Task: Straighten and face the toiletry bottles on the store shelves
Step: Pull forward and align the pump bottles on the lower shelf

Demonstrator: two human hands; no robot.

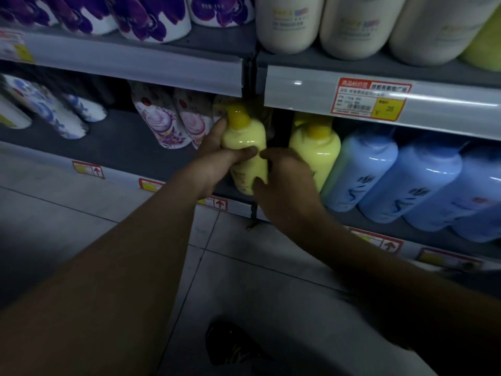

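left hand (217, 158), right hand (284, 185): fingers clamped round yellow bottle (244, 137) at lower shelf (122, 142).

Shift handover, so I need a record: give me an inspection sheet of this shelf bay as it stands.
Surface: dark lower shelf, bottles standing on it.
Job's things: yellow bottle held at the bay divider; second yellow bottle and blue bottles to its right; floral bottles to its left.
Clutter: nothing seen.
Hands: left hand grips the yellow bottle's upper body; right hand grips its lower part.
Cables: nothing seen.
Surroundings: upper shelf with cream bottles, price tag, tiled floor, a shoe.
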